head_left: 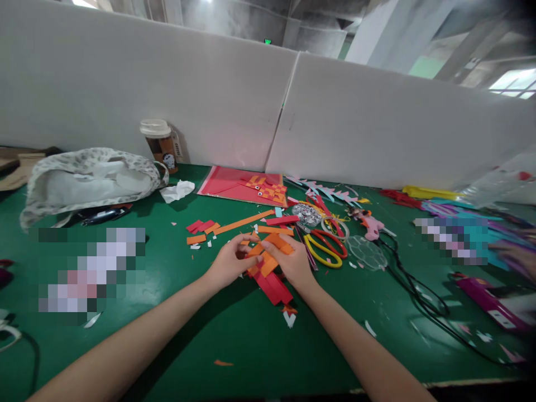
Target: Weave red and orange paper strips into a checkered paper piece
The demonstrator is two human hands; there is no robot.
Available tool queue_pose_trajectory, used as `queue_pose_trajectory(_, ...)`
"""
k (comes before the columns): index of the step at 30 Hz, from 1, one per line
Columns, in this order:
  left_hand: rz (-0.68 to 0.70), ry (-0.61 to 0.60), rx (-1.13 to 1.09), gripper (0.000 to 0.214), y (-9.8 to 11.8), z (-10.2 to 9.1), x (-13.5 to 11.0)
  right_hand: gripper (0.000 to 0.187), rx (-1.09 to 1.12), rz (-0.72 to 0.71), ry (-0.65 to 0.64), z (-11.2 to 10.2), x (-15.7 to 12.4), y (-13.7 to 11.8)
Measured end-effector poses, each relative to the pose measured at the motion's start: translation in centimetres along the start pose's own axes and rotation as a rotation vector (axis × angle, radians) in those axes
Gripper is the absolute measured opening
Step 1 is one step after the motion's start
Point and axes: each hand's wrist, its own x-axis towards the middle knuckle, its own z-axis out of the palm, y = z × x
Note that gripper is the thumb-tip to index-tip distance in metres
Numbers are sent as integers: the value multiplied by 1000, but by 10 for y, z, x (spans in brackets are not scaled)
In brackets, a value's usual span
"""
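Both of my hands are closed on a piece woven from red and orange paper strips, held a little above the green table. My left hand pinches its left edge, fingertips on the orange strips. On the right side, my right hand grips the same piece with the thumb over its front. Red strip ends hang down toward me. Just beyond my hands lie loose orange strips and short red strips. Scissors with yellow and red handles rest beside my right hand.
A red sheet with woven paper fish lies near the white partition. A lidded cup and cloth bag stand back left. To the right are a pink glue gun, black cords and another person's blurred hand.
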Motion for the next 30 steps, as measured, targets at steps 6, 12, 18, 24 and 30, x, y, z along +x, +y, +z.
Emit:
queue_pose_trajectory(6, -17, -6, -32, 39, 2, 1, 0, 28, 8, 27, 16, -1, 2, 3)
queue_pose_trajectory(12, -19, -23, -72, 41, 0, 1, 1, 27, 23, 29, 18, -2, 2, -1)
queue_pose_trajectory(18, -1, -22, -70, 41, -1, 0, 1, 28, 5, 29, 23, -3, 4, 1)
queue_pose_trajectory(24, 35, -2, -28, 42, -2, 0, 0, 29, 17, 61, 12, -1, 4, -2)
queue_pose_trajectory(30, 34, 1, -22, 41, -3, 0, 1, 28, -4, 56, 26, 1, 3, -3)
